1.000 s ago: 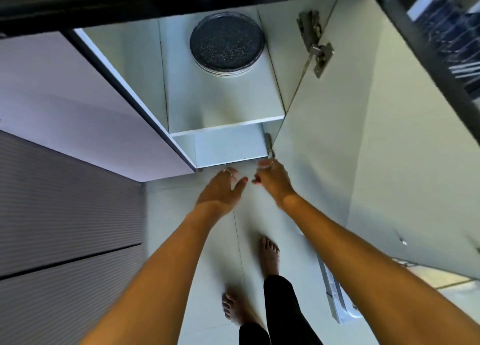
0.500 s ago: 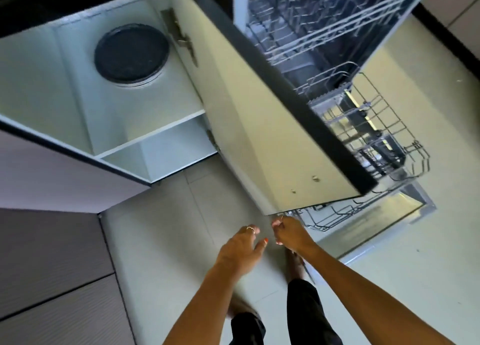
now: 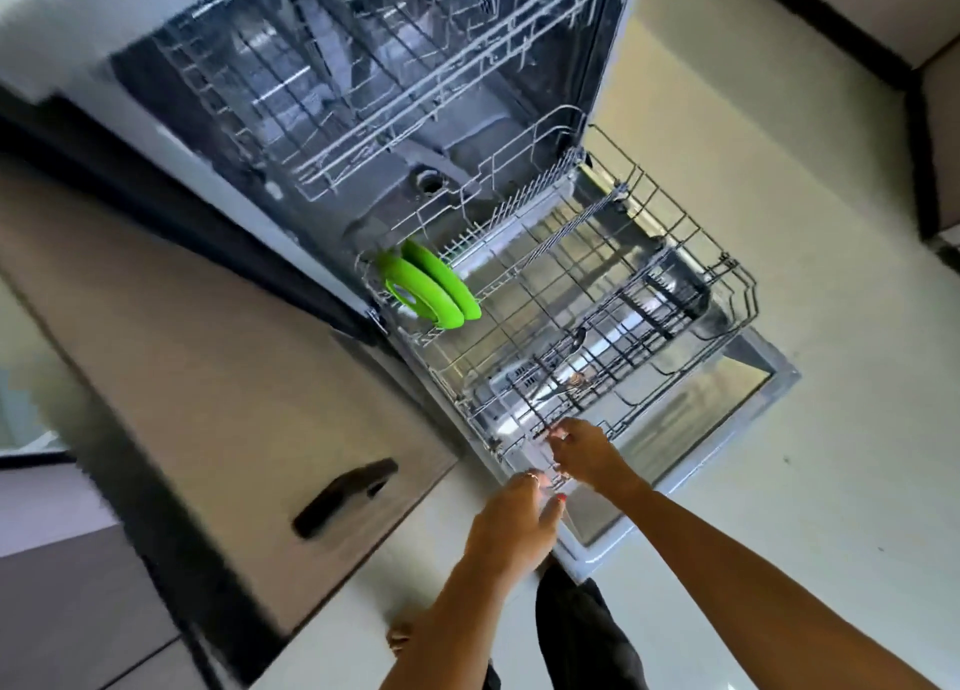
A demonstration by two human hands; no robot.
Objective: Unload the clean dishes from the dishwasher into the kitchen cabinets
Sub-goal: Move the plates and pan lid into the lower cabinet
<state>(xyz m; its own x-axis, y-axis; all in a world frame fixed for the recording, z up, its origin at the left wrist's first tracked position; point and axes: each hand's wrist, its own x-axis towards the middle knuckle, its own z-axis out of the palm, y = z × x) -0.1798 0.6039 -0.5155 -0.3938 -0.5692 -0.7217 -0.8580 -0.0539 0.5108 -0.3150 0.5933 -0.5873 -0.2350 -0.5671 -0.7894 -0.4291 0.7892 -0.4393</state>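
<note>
The dishwasher [image 3: 363,92] stands open with its lower rack [image 3: 691,232] pulled out over the dropped door [image 3: 727,429]. Two green plates [image 3: 426,289] stand on edge at the rack's back left. A dark cutlery basket [image 3: 613,346] near the rack's front holds a few utensils [image 3: 563,385]. My right hand [image 3: 584,455] hovers at the rack's front edge, its fingertips close to the basket and holding nothing. My left hand [image 3: 514,523] is just below and left of it, fingers relaxed and empty.
A closed cabinet door with a black handle [image 3: 343,497] is left of the dishwasher, blurred by motion. The upper rack [image 3: 415,66] sits inside the machine. Pale floor tiles [image 3: 779,559] spread to the right. My leg and foot [image 3: 576,632] are below the hands.
The view swung right from an open cabinet with dark plates to the dishwasher. That cabinet door now shows closed. Both hands moved to the lower rack's front, still empty.
</note>
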